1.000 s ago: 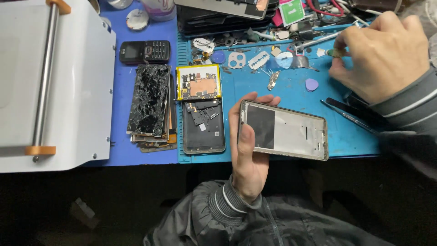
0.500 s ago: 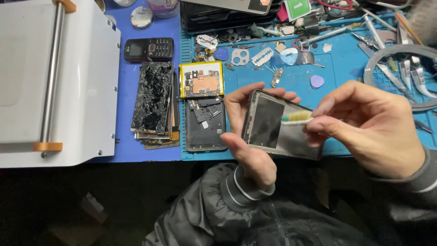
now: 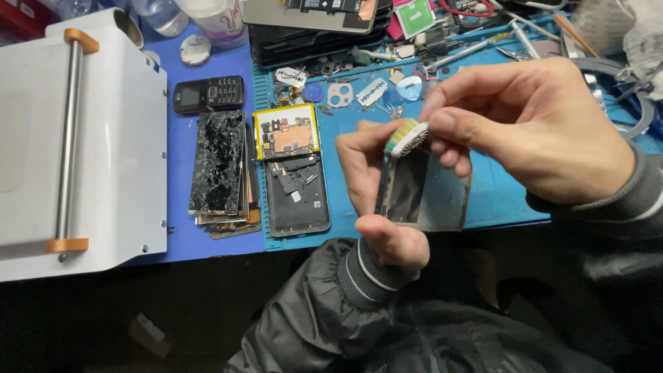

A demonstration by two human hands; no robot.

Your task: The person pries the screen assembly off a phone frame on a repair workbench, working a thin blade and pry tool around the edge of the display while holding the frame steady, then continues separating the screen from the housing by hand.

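Head view, held thing: a phone frame [image 3: 423,193], silvery with a dark panel, stands upright on its short edge above the front edge of the counter [image 3: 207,245].
Left hand [image 3: 376,186]: closed around the frame's left side, thumb at the bottom corner, fingers behind the top.
Right hand [image 3: 532,128]: fingertips pinched on a small brush head [image 3: 406,137] with white, green and yellow bristles, pressed against the frame's top edge.
Open phone shell [image 3: 298,197]: lies flat on the blue mat [image 3: 504,197], with loose dark parts inside it.
Yellow-rimmed circuit board [image 3: 285,132]: just above the shell, touching it.
Stack of cracked screens [image 3: 219,166]: left of the shell, shattered glass on top.
Keypad phone [image 3: 208,93]: above the stack.
White machine [image 3: 76,138]: far left, with a metal bar and orange ends.
Mat's far side: tweezers [image 3: 456,55], a blue pick [image 3: 313,92] and small parts, partly hidden behind the right hand.
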